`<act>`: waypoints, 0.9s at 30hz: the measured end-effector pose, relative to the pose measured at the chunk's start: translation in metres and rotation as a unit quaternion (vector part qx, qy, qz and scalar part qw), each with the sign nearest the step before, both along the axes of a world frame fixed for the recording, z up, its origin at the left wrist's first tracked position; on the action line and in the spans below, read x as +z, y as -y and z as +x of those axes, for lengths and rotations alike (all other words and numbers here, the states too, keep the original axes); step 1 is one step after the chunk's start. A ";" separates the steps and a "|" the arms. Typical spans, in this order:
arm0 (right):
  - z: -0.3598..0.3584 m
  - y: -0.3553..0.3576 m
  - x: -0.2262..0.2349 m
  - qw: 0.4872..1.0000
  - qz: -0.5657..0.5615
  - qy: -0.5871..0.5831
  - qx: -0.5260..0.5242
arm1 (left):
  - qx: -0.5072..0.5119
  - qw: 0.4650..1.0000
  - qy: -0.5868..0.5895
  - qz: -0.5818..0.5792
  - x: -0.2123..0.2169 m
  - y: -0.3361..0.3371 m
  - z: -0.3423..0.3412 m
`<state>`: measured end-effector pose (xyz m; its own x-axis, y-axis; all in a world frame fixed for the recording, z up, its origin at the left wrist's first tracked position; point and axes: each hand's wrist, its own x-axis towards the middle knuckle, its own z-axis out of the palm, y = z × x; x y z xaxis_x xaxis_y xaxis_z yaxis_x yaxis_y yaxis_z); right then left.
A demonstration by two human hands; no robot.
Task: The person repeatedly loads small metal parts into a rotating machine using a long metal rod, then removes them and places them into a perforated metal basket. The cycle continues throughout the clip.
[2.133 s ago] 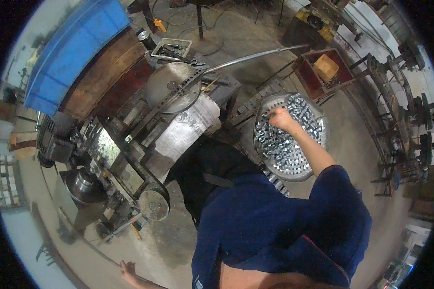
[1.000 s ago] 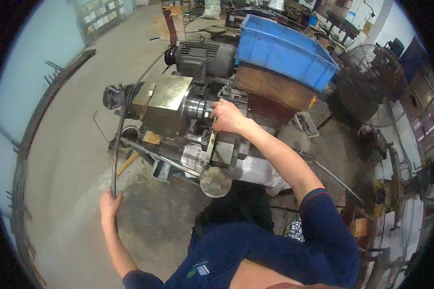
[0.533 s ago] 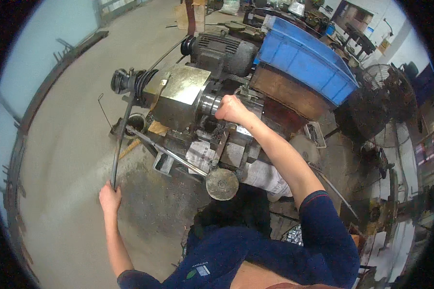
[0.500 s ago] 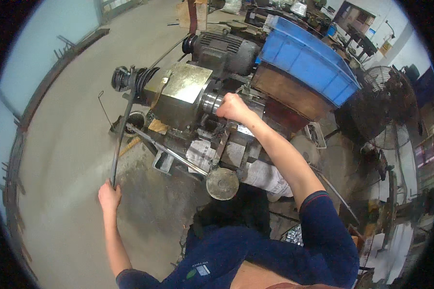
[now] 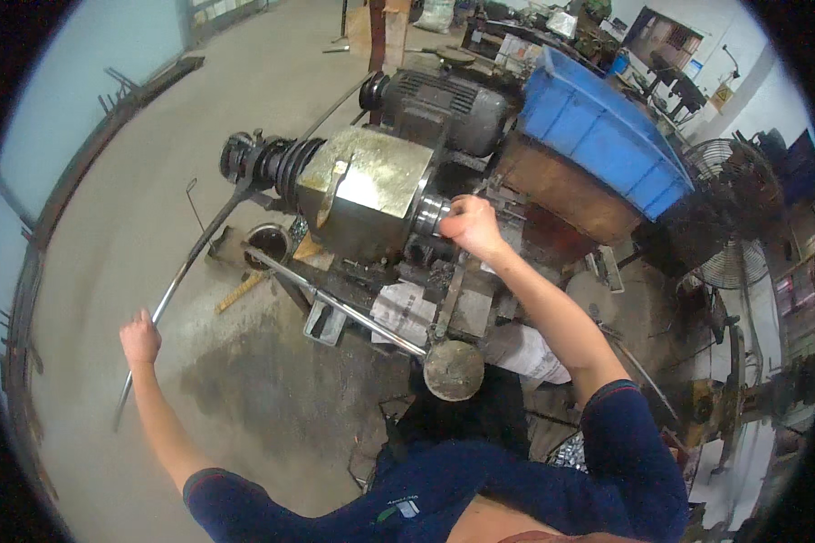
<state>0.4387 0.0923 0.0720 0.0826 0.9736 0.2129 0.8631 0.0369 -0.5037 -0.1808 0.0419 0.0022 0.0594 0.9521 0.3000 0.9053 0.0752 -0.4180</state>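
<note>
1. a long, thin grey metal rod [image 5: 190, 262] runs from the left end of a worn lathe [image 5: 371, 195] out over the concrete floor [image 5: 109, 181], bowed by the lens.
2. the left hand [image 5: 140, 339] is closed in a fist around the rod at the near left.
3. the right hand [image 5: 469, 226] is curled, fingers pressed together, at the shiny chuck [image 5: 428, 214].
4. one rod, one lathe, one blue bin [image 5: 602, 136] far right, one fan [image 5: 729, 235] at the right.
</note>
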 end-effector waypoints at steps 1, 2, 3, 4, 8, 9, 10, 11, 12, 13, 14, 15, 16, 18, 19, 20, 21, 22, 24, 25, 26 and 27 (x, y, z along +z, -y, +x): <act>0.000 -0.001 -0.001 1.000 0.007 -0.009 0.000 | 0.034 0.999 0.016 -0.038 0.006 0.000 0.011; -0.007 0.002 0.003 0.999 0.015 -0.028 0.003 | 0.070 0.996 0.035 -0.029 0.008 0.003 0.009; -0.012 0.005 0.009 0.999 0.018 -0.027 -0.009 | 0.106 0.993 0.056 -0.021 0.000 0.006 0.006; -0.006 0.006 0.007 0.999 -0.019 -0.035 -0.029 | 0.130 0.989 0.075 -0.010 -0.002 -0.004 0.010; 0.010 0.038 0.004 0.987 0.139 -0.045 0.070 | 0.100 0.952 0.284 0.052 -0.006 -0.021 0.048; 0.019 0.051 0.007 0.979 0.180 -0.033 0.091 | -0.019 0.949 0.274 0.158 -0.007 -0.017 0.078; 0.028 0.066 0.013 0.969 0.217 -0.017 0.113 | -0.064 0.893 0.392 0.209 -0.016 -0.012 0.101; 0.040 0.087 0.020 0.969 0.210 -0.044 0.125 | -0.103 0.819 0.505 0.252 -0.034 -0.004 0.125; 0.053 0.106 0.021 0.973 0.197 -0.063 0.103 | -0.087 0.802 0.515 0.290 -0.058 0.001 0.160; 0.068 0.126 0.022 0.981 0.171 -0.058 0.073 | 0.075 0.830 0.547 0.076 -0.077 0.003 0.184; 0.080 0.140 0.019 0.980 0.145 -0.118 0.076 | 0.003 0.829 0.558 -0.038 -0.175 -0.016 0.124; 0.107 0.169 0.015 0.988 0.132 -0.077 0.027 | 0.046 0.797 0.566 -0.207 -0.184 -0.017 0.199; 0.125 0.192 0.011 0.992 0.120 -0.047 -0.010 | 0.066 0.789 0.567 -0.227 -0.207 -0.008 0.224; 0.162 0.237 -0.001 0.993 0.091 -0.005 -0.081 | -0.055 0.887 0.364 -0.280 -0.224 -0.006 0.262; 0.177 0.259 -0.007 0.990 0.062 -0.019 -0.126 | -0.075 0.927 0.233 -0.283 -0.221 -0.013 0.262; 0.197 0.280 -0.017 0.989 0.086 0.011 -0.121 | -0.092 0.951 0.097 -0.280 -0.212 -0.017 0.258; 0.205 0.296 -0.009 0.983 -0.019 -0.010 -0.181 | -0.172 0.945 0.072 -0.268 -0.176 -0.016 0.264; 0.232 0.315 -0.031 0.978 0.006 0.006 -0.210 | -0.167 0.950 0.017 -0.263 -0.179 -0.041 0.247; 0.251 0.337 -0.022 0.970 -0.024 0.022 -0.241 | -0.117 0.966 0.192 -0.128 -0.142 -0.055 0.239; 0.270 0.344 -0.032 0.949 -0.092 -0.001 -0.300 | -0.088 0.960 0.247 -0.100 -0.140 -0.060 0.245; 0.273 0.350 -0.024 0.938 -0.117 0.005 -0.326 | -0.055 0.950 0.299 -0.071 -0.134 -0.061 0.248; 0.292 0.358 -0.040 0.933 -0.103 0.042 -0.343 | -0.090 0.948 0.273 -0.137 -0.132 -0.052 0.250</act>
